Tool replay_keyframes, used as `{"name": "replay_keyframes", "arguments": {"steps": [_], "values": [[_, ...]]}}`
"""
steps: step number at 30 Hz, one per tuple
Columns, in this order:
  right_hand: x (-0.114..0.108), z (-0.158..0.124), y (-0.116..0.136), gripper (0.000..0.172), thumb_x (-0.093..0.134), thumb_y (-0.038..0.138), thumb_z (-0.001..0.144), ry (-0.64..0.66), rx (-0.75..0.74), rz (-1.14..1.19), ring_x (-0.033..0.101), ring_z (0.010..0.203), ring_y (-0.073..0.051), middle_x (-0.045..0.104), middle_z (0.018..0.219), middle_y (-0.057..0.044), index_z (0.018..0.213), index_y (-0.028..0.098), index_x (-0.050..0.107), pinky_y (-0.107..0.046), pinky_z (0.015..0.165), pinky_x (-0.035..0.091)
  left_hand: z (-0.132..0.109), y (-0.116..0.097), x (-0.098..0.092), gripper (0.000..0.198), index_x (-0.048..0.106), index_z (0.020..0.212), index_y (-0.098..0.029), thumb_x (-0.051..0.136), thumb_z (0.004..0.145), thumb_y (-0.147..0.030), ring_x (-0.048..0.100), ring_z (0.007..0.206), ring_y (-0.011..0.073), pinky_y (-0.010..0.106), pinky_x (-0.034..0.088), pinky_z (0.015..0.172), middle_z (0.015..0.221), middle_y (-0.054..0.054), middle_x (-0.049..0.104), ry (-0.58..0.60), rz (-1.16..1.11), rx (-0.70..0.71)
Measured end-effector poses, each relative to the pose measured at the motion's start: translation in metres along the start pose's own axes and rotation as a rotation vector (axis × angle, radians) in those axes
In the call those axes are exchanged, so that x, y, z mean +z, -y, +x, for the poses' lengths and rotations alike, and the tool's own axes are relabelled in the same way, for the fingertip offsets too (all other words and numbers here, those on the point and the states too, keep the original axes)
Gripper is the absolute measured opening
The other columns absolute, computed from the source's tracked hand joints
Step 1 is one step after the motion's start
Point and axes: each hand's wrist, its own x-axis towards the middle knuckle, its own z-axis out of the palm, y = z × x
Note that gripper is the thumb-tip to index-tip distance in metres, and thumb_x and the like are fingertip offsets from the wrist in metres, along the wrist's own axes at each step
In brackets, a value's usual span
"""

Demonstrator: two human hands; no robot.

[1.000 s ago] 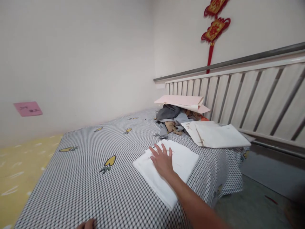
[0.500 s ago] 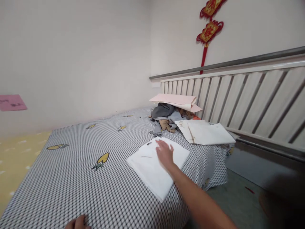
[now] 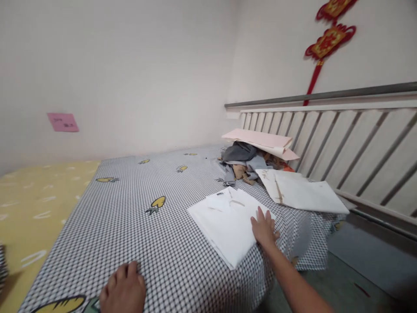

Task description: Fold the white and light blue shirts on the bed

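Observation:
On the checked bed sheet point(image 3: 176, 234) lies a flat, folded white piece point(image 3: 228, 230) with small dark lettering near its far edge. Whether it is cloth or paper I cannot tell for certain. My right hand point(image 3: 264, 228) rests on its right edge, palm down with the fingers spread, gripping nothing. Nearer to me, my left hand point(image 3: 124, 287) lies palm down on the sheet at the bottom of the view. Its fingers point away from me, and nothing shows in them.
Another folded white piece point(image 3: 306, 191) with a brown stripe lies at the right edge of the bed. Behind it are a heap of clothes point(image 3: 243, 158) and pink sheets point(image 3: 263, 138) on top. A white radiator point(image 3: 352, 143) runs along the right wall. Yellow bedding point(image 3: 39, 195) is at left.
My right hand has moved from the middle of the white piece to its right edge. My left hand has come further into view. The camera has turned left.

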Motion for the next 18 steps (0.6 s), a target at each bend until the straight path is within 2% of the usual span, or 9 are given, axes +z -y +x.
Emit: {"name": "replay_keyframes", "arguments": {"steps": [2, 3, 5, 8, 10, 13, 15, 16, 18], "values": [[0.009, -0.044, 0.005, 0.060, 0.018, 0.045, 0.100, -0.110, -0.172, -0.031, 0.010, 0.154, -0.031, 0.006, 0.170, -0.005, 0.159, 0.032, 0.019, -0.066, 0.115, 0.018, -0.003, -0.003, -0.005, 0.039, 0.061, 0.120, -0.013, 0.032, 0.096, -0.020, 0.053, 0.109, 0.0290, 0.044, 0.035, 0.096, 0.123, 0.014, 0.063, -0.017, 0.026, 0.020], [0.015, -0.067, 0.007, 0.059, 0.020, 0.045, 0.100, -0.137, -0.283, -0.058, 0.008, 0.154, -0.031, 0.009, 0.169, -0.002, 0.158, 0.034, 0.024, -0.065, 0.116, 0.018, -0.004, -0.004, -0.006, 0.039, 0.062, 0.119, -0.013, 0.032, 0.096, -0.020, 0.053, 0.108, 0.0287, 0.044, 0.035, 0.095, 0.121, 0.014, 0.063, -0.023, 0.032, 0.029], [0.028, -0.110, 0.013, 0.055, 0.025, 0.046, 0.100, -0.093, -0.446, -0.119, 0.011, 0.154, -0.034, 0.023, 0.166, 0.002, 0.153, 0.039, 0.035, -0.067, 0.116, 0.017, -0.003, -0.004, -0.006, 0.039, 0.062, 0.118, -0.013, 0.030, 0.096, -0.019, 0.054, 0.107, 0.0284, 0.042, 0.036, 0.093, 0.118, 0.014, 0.063, -0.048, 0.023, 0.049], [0.043, -0.155, 0.031, 0.053, 0.033, 0.042, 0.097, -0.035, -0.555, -0.188, 0.017, 0.152, -0.038, 0.034, 0.162, 0.005, 0.149, 0.042, 0.042, -0.072, 0.115, 0.012, -0.005, -0.004, -0.007, 0.041, 0.065, 0.113, -0.012, 0.028, 0.096, -0.015, 0.055, 0.104, 0.0280, 0.042, 0.037, 0.092, 0.112, 0.014, 0.064, -0.064, -0.017, 0.051], [0.049, -0.173, 0.047, 0.055, 0.036, 0.036, 0.095, -0.096, -0.661, -0.179, 0.015, 0.152, -0.037, 0.032, 0.162, 0.006, 0.149, 0.043, 0.043, -0.072, 0.116, 0.006, -0.013, -0.005, -0.009, 0.044, 0.067, 0.112, -0.010, 0.027, 0.094, -0.008, 0.057, 0.105, 0.0280, 0.044, 0.039, 0.096, 0.113, 0.016, 0.066, -0.017, -0.060, 0.049], [0.069, -0.186, 0.077, 0.057, 0.031, 0.041, 0.093, -0.120, -0.885, -0.038, 0.018, 0.153, -0.031, 0.034, 0.161, 0.007, 0.149, 0.043, 0.043, -0.067, 0.118, 0.011, -0.030, -0.006, -0.009, 0.048, 0.056, 0.134, -0.003, 0.033, 0.092, -0.007, 0.050, 0.129, 0.0329, 0.052, 0.034, 0.111, 0.138, 0.024, 0.057, 0.078, -0.195, 0.059], [0.094, -0.192, 0.099, 0.061, 0.028, 0.050, 0.092, -0.041, -0.959, 0.106, 0.034, 0.147, -0.029, 0.043, 0.156, 0.003, 0.152, 0.042, 0.037, -0.063, 0.114, 0.028, -0.042, -0.003, -0.002, 0.048, 0.053, 0.141, -0.008, 0.038, 0.096, -0.018, 0.046, 0.138, 0.0313, 0.051, 0.034, 0.116, 0.146, 0.020, 0.054, 0.118, -0.197, 0.009], [0.108, -0.195, 0.109, 0.063, 0.026, 0.051, 0.092, -0.042, -0.953, 0.178, 0.045, 0.140, -0.029, 0.052, 0.150, 0.003, 0.154, 0.044, 0.030, -0.061, 0.108, 0.037, -0.049, 0.000, 0.001, 0.051, 0.048, 0.145, -0.009, 0.038, 0.098, -0.024, 0.039, 0.144, 0.0327, 0.054, 0.032, 0.118, 0.152, 0.021, 0.048, 0.134, -0.262, 0.009], [0.132, -0.202, 0.120, 0.067, 0.022, 0.045, 0.091, -0.137, -0.927, 0.281, 0.056, 0.130, -0.026, 0.063, 0.139, 0.005, 0.157, 0.046, 0.012, -0.058, 0.103, 0.042, -0.064, 0.006, 0.006, 0.056, 0.038, 0.152, -0.015, 0.037, 0.099, -0.032, 0.026, 0.151, 0.0320, 0.058, 0.026, 0.123, 0.161, 0.016, 0.035, 0.137, -0.384, 0.004]]}}
